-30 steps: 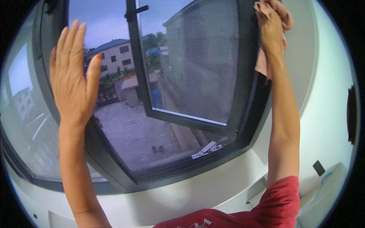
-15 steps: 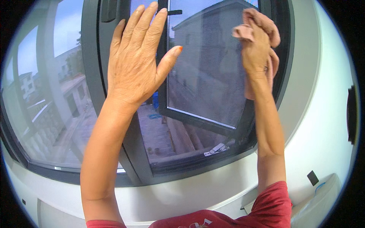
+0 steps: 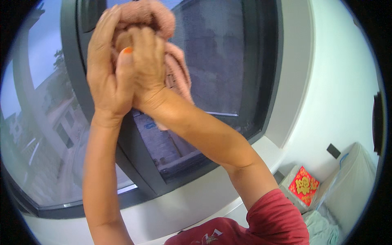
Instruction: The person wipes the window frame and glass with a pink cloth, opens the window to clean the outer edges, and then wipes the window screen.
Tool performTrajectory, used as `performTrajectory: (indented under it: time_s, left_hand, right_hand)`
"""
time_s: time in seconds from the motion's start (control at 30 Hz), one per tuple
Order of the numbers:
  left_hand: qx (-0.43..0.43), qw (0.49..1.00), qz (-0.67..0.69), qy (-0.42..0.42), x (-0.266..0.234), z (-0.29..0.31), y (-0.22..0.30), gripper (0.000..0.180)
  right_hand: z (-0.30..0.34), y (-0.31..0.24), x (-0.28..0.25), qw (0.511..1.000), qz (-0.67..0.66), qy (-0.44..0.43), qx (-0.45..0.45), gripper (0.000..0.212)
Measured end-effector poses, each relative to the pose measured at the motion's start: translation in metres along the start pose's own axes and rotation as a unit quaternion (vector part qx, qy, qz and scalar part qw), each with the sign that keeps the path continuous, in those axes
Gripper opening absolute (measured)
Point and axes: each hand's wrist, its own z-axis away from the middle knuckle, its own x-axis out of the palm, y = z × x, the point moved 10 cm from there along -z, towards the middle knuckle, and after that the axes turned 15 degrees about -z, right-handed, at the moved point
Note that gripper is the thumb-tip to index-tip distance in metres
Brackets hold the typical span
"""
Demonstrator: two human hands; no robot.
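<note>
A pink cloth (image 3: 143,14) is bunched against the dark window frame near the top, its loose end hanging down to the right. My right hand (image 3: 149,61) is closed round it, fingers curled into the folds. Close against it on the left is my left hand (image 3: 104,77), fingers stretched upward along the cloth's edge and thumb resting by my right hand. An orange mark shows on the left thumb's tip. Behind both hands is the dark frame post (image 3: 132,151) between the two panes; the hands and cloth hide its upper part.
A large glass pane (image 3: 45,134) fills the left side. The screened sash (image 3: 216,61) is at the right, above a white sill (image 3: 196,190). At lower right are a box with a red and gold decoration (image 3: 303,185), a plastic-covered object (image 3: 347,179) and pale green fabric (image 3: 320,226).
My right hand has carried the pink cloth left, from the sash's right side to the middle post. My left hand, raised apart before, is now against it. The view has shifted right.
</note>
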Motion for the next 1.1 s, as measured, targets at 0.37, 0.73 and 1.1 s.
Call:
performTrajectory:
  time_s: [0.37,0.73,1.1]
  left_hand:
    - [0.111,0.943,-0.285,-0.134,0.042,0.005,0.058,0.046]
    - [0.107,0.942,-0.290,-0.133,0.146,0.021,0.088,0.047]
    - [0.137,0.975,-0.158,-0.075,0.334,0.023,0.181,0.039]
  right_hand:
    - [0.016,0.017,-0.003,0.992,0.037,-0.102,-0.069,0.058]
    - [0.029,0.112,-0.060,0.978,0.112,-0.174,-0.009,0.062]
    - [0.112,0.312,-0.246,0.978,0.170,-0.075,0.089,0.059]
